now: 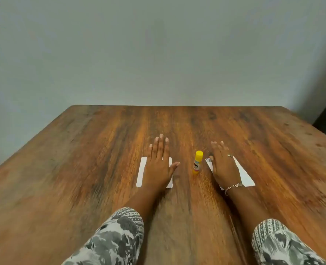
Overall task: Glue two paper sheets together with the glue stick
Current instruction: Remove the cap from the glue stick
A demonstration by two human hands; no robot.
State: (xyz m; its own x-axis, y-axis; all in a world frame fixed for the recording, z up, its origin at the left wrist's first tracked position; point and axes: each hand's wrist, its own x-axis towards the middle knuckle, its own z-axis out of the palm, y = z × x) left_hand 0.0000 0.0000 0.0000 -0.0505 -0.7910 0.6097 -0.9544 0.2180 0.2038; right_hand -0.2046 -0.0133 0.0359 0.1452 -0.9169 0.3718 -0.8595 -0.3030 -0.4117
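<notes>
Wooden table (100, 150): capped glue stick (197, 162) upright between left hand (158, 165) and right hand (225, 167), flat, grasping nothing.

Glue stick (198, 162) stands between two paper sheets (142, 172).

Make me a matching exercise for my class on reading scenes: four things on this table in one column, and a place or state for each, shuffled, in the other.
Things
1. glue stick
2. left sheet
3. right sheet
4. bracelet

Places or states
A. on the right wrist
B. under the flat left hand
C. upright and capped, between the hands
D. under the right hand, lying at an angle

Pairs: 1-C, 2-B, 3-D, 4-A
</notes>
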